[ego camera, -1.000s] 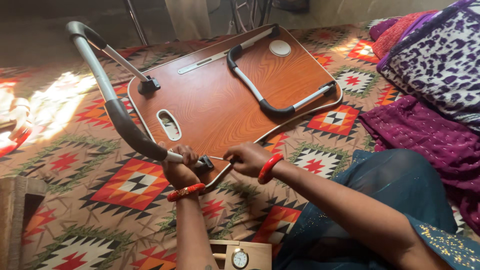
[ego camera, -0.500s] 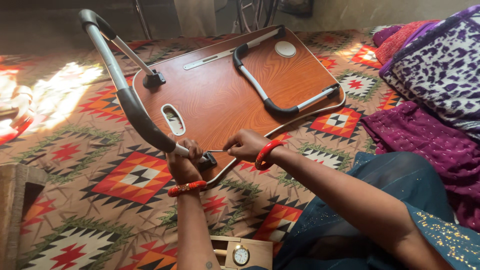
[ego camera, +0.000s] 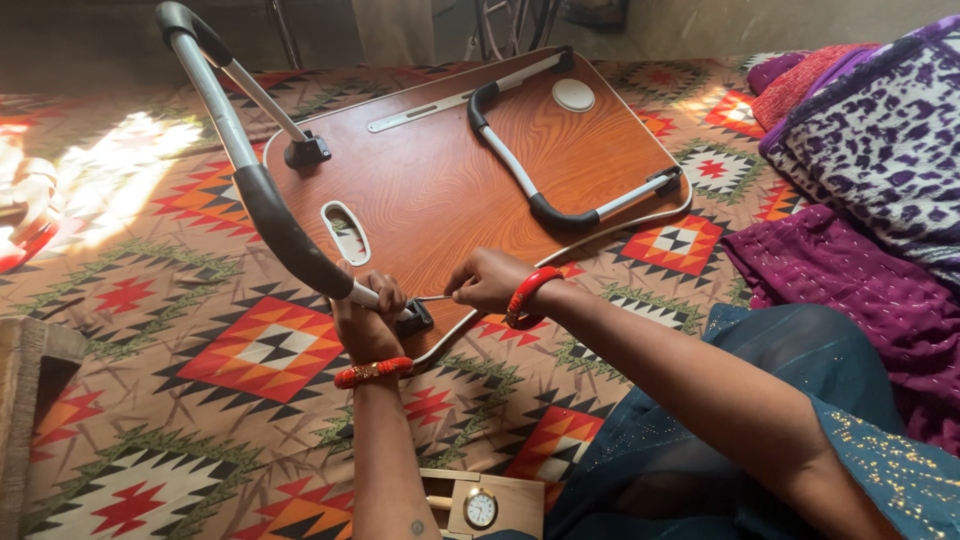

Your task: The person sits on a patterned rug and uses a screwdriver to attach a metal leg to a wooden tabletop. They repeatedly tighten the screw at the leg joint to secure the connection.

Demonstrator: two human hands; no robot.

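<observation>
**Kid:** What are the hands doing?

**Helper:** The left hand [ego camera: 368, 305] is closed around the bottom end of a raised metal leg [ego camera: 262, 195] — the part with the dark foam grip. The right hand [ego camera: 487, 281] is pinched shut on a thin metal tool [ego camera: 435, 297]. Its tip points at the small black bracket [ego camera: 415, 318] where that leg joins the board. I cannot tell what kind of tool it is.

**Kid:** Where is the board?

**Helper:** It is a brown wooden lap table [ego camera: 440, 180], lying upside down on a patterned bedspread [ego camera: 200, 400] with red and white diamonds. The hands work at its near edge. The other leg [ego camera: 545, 185] lies folded flat against the wood, farther away.

**Kid:** What else is on the wood?

**Helper:** A small oval hole [ego camera: 346, 232], a long metal strip [ego camera: 455, 100] and a round white cap [ego camera: 573, 95].

**Kid:** And around it?

**Helper:** Both wrists wear red bangles. A little wooden box with a clock [ego camera: 480, 507] sits close to the person — and purple cloths [ego camera: 850, 270] are piled on the right.
</observation>
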